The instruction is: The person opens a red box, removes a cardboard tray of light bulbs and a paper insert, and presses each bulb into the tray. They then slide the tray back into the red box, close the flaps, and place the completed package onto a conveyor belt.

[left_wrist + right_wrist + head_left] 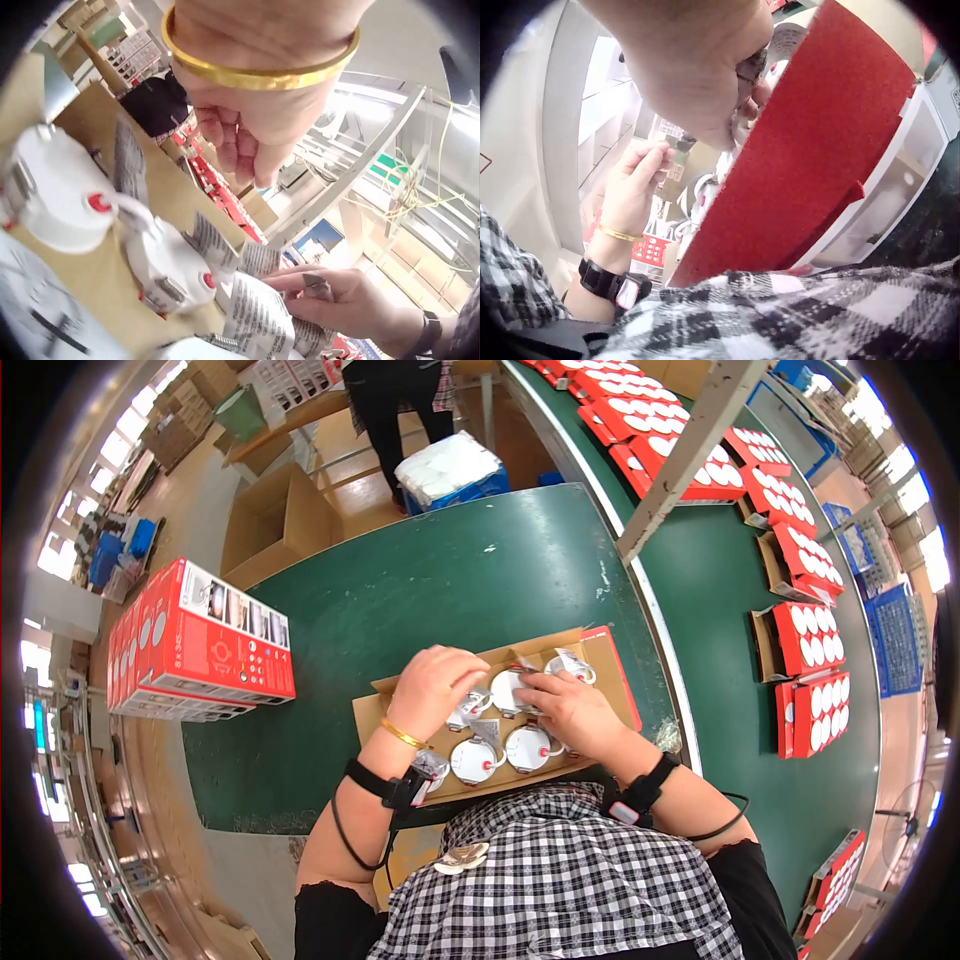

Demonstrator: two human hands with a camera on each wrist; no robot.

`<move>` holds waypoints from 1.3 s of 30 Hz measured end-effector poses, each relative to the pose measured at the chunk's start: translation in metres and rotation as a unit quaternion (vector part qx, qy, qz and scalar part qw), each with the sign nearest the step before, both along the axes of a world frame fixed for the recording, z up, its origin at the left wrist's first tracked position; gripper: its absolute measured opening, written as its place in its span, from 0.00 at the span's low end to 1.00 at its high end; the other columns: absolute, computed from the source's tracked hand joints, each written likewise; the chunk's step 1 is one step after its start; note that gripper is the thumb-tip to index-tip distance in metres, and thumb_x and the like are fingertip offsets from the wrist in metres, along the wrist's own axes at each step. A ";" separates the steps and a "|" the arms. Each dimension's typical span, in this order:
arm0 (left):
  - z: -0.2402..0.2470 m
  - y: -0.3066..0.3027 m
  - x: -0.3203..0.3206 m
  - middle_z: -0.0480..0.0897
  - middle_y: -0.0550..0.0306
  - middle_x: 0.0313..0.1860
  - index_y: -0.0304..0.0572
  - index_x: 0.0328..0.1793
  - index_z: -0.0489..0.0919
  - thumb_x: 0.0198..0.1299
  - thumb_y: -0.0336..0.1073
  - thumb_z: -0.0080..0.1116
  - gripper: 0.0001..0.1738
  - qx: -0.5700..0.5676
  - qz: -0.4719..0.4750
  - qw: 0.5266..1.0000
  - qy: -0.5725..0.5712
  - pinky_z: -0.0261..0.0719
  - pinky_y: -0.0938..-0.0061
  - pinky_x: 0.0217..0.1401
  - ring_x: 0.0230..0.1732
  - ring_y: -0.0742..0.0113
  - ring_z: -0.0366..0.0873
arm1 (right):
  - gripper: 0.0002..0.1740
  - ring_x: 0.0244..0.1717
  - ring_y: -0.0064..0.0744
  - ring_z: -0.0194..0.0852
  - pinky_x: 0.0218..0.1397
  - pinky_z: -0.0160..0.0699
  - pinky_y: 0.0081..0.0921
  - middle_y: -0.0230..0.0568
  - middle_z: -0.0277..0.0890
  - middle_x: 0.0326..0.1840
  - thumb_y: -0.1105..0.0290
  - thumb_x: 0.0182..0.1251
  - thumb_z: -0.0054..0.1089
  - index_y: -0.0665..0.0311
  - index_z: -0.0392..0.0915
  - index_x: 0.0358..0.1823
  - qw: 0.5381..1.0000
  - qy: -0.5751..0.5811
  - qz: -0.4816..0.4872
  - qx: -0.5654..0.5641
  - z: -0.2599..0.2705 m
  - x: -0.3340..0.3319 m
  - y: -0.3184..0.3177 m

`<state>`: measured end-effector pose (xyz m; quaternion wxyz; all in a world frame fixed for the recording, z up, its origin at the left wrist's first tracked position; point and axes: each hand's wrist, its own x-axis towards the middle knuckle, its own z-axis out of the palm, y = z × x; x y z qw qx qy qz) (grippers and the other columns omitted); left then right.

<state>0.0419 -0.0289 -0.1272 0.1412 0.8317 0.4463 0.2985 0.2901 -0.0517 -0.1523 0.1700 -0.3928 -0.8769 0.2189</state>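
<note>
green table (430,590) | open carton (372,712) near edge | red boxes (215,650) stacked left

We find the widest free room on the bare green tabletop (430,580) beyond the open brown cardboard tray (372,712). It lies between the stack of red printed cartons (210,645) on our left and the slanted grey metal post (690,450) on our right. Inside the tray we have little room. White round lamps (478,760) and folded printed paper leaflets (487,732) fill it, and our left hand (435,680) and right hand (578,710) crowd close together over them. The raised red flap (618,675) bounds the tray's right end.
</note>
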 end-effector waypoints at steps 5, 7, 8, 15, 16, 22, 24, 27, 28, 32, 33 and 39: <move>0.019 -0.019 -0.042 0.86 0.64 0.36 0.48 0.35 0.86 0.54 0.33 0.69 0.03 -0.020 0.030 0.997 0.068 0.75 0.66 0.48 0.42 0.60 0.81 | 0.21 0.52 0.35 0.77 0.53 0.83 0.30 0.30 0.79 0.56 0.71 0.57 0.63 0.57 0.81 0.55 0.998 -0.006 0.042 0.056 0.022 -0.022 -0.006; 0.014 -0.023 -0.050 0.86 0.66 0.35 0.49 0.33 0.86 0.53 0.34 0.69 0.03 -0.024 -0.013 0.989 0.145 0.73 0.67 0.49 0.44 0.63 0.80 | 0.19 0.50 0.33 0.77 0.50 0.84 0.28 0.30 0.80 0.53 0.71 0.59 0.57 0.60 0.81 0.53 0.991 0.010 0.118 0.067 0.033 -0.042 -0.011; 0.011 -0.025 -0.052 0.86 0.66 0.35 0.49 0.33 0.86 0.53 0.34 0.69 0.03 -0.023 -0.010 0.989 0.145 0.73 0.67 0.49 0.44 0.63 0.80 | 0.19 0.50 0.33 0.77 0.50 0.84 0.28 0.30 0.80 0.53 0.71 0.59 0.57 0.60 0.81 0.53 0.990 0.010 0.121 0.069 0.030 -0.052 -0.011; -0.010 -0.023 -0.056 0.86 0.66 0.32 0.49 0.34 0.86 0.53 0.35 0.67 0.03 -0.009 0.007 0.989 0.144 0.73 0.68 0.47 0.41 0.64 0.80 | 0.16 0.50 0.35 0.77 0.47 0.84 0.32 0.33 0.78 0.46 0.71 0.62 0.58 0.57 0.82 0.52 0.993 -0.060 0.094 0.037 0.018 -0.072 -0.008; -0.011 -0.022 -0.057 0.85 0.66 0.32 0.50 0.34 0.87 0.53 0.35 0.66 0.03 -0.011 0.001 0.987 0.160 0.73 0.68 0.46 0.40 0.64 0.79 | 0.16 0.50 0.35 0.77 0.47 0.84 0.32 0.33 0.78 0.46 0.71 0.62 0.58 0.57 0.82 0.52 0.993 -0.062 0.092 0.036 0.017 -0.072 -0.010; -0.020 -0.019 -0.061 0.84 0.65 0.29 0.51 0.35 0.86 0.53 0.36 0.65 0.04 -0.011 -0.010 0.986 0.168 0.74 0.68 0.43 0.36 0.63 0.80 | 0.18 0.48 0.36 0.76 0.49 0.82 0.31 0.32 0.78 0.47 0.71 0.60 0.60 0.57 0.82 0.52 0.996 -0.064 0.066 0.016 0.011 -0.071 -0.015; -0.018 -0.019 -0.058 0.85 0.64 0.30 0.51 0.34 0.86 0.54 0.35 0.64 0.03 -0.020 -0.008 0.987 0.159 0.74 0.67 0.43 0.36 0.62 0.80 | 0.18 0.48 0.36 0.75 0.49 0.82 0.32 0.32 0.78 0.47 0.71 0.59 0.61 0.57 0.82 0.52 0.996 -0.045 0.067 0.032 0.007 -0.069 -0.016; -0.004 -0.019 -0.067 0.87 0.63 0.31 0.50 0.34 0.86 0.55 0.35 0.64 0.03 -0.021 0.023 0.996 0.084 0.75 0.65 0.45 0.38 0.60 0.81 | 0.18 0.49 0.35 0.75 0.50 0.82 0.31 0.31 0.78 0.49 0.71 0.58 0.62 0.57 0.82 0.52 0.995 -0.061 0.073 0.020 0.015 -0.069 -0.014; 0.002 -0.019 -0.074 0.87 0.62 0.32 0.49 0.35 0.87 0.56 0.35 0.65 0.03 -0.012 0.048 0.999 0.014 0.76 0.65 0.45 0.38 0.60 0.81 | 0.18 0.49 0.35 0.75 0.50 0.82 0.31 0.31 0.78 0.49 0.71 0.58 0.62 0.57 0.82 0.52 0.995 -0.058 0.078 0.022 0.018 -0.070 -0.014; 0.019 -0.035 -0.120 0.88 0.61 0.34 0.47 0.36 0.88 0.55 0.34 0.69 0.04 -0.044 0.127 0.991 0.003 0.78 0.63 0.47 0.40 0.58 0.81 | 0.21 0.51 0.33 0.76 0.51 0.82 0.28 0.29 0.79 0.53 0.71 0.58 0.62 0.57 0.81 0.55 0.992 -0.060 0.092 0.060 0.035 -0.086 -0.021; 0.016 -0.040 -0.128 0.88 0.62 0.35 0.47 0.36 0.88 0.55 0.34 0.70 0.04 -0.046 0.105 0.993 0.035 0.78 0.63 0.47 0.40 0.58 0.81 | 0.21 0.51 0.32 0.76 0.51 0.83 0.28 0.29 0.79 0.54 0.71 0.58 0.62 0.57 0.81 0.55 0.990 -0.037 0.123 0.062 0.037 -0.095 -0.023; -0.012 -0.052 -0.138 0.88 0.70 0.38 0.52 0.37 0.89 0.53 0.36 0.70 0.05 -0.004 0.064 0.995 0.079 0.73 0.69 0.46 0.42 0.66 0.80 | 0.21 0.50 0.35 0.76 0.50 0.84 0.31 0.31 0.77 0.57 0.72 0.60 0.59 0.60 0.80 0.56 0.986 -0.040 0.137 0.082 0.019 -0.136 -0.027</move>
